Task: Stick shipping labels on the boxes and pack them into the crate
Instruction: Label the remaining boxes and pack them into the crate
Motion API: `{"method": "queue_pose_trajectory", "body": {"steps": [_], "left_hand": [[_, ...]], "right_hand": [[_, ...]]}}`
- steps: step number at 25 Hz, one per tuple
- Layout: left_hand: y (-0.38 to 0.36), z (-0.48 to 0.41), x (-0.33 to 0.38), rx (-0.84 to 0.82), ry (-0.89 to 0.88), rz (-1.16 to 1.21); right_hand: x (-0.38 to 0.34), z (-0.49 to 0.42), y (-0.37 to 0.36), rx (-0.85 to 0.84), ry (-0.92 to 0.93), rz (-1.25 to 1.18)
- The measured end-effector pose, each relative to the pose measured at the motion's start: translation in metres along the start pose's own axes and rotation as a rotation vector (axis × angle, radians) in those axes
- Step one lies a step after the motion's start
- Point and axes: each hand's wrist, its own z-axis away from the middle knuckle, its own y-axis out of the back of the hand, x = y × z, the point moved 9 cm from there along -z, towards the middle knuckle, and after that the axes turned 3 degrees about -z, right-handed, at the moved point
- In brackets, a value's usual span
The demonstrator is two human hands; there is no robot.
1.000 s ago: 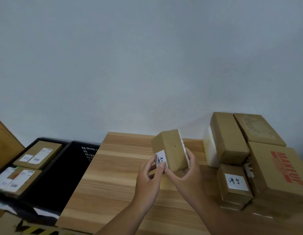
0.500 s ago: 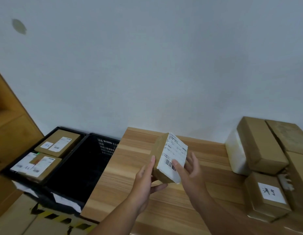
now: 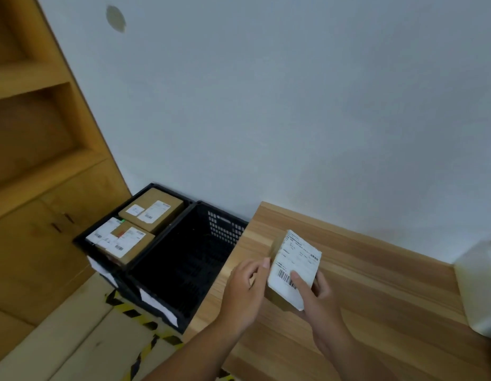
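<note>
Box [image 3: 276, 245], label [image 3: 295, 266] facing up, is held just right of the empty black crate [image 3: 225, 228], over the table [image 3: 376, 284] edge. Right hand [image 3: 320, 296] grips it: thumb on the label by the barcode, fingers under the far side. Left hand [image 3: 245, 287] is loosely curled with one fingertip on the box's crate-side edge; can't tell if it grips.

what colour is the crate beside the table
The crate is black with a perforated wall, clearest in the head view.
</note>
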Motion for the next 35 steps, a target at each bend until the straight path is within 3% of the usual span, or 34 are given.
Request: {"method": "queue_pose_trajectory", "body": {"steps": [10,14,20,24,29,32,35], "left_hand": [[0.11,-0.112,-0.081,-0.052,0.045,-0.13],[0.17,-0.2,-0.151,-0.151,0.04,-0.204],[0.242,-0.301,-0.286,-0.347,0.111,-0.305],[0.242,-0.291,-0.38,-0.456,0.199,-0.344],[0.219,-0.286,-0.496,-0.42,0.389,-0.429],[0.199,-0.277,-0.552,-0.478,0.504,-0.479],[0.181,-0.265,-0.598,-0.554,0.675,-0.404]], "right_hand": [[0.029,-0.098,-0.142,-0.001,-0.056,0.103],[0.057,-0.16,-0.231,0.081,-0.03,0.116],[0.156,-0.224,-0.367,0.26,-0.158,0.089],[0.245,-0.245,-0.4,0.251,-0.256,0.171],[0.363,-0.285,-0.427,0.151,-0.363,0.158],[0.421,-0.305,-0.446,0.067,-0.396,0.12],[0.47,-0.315,-0.455,0.043,-0.464,0.12]]}}
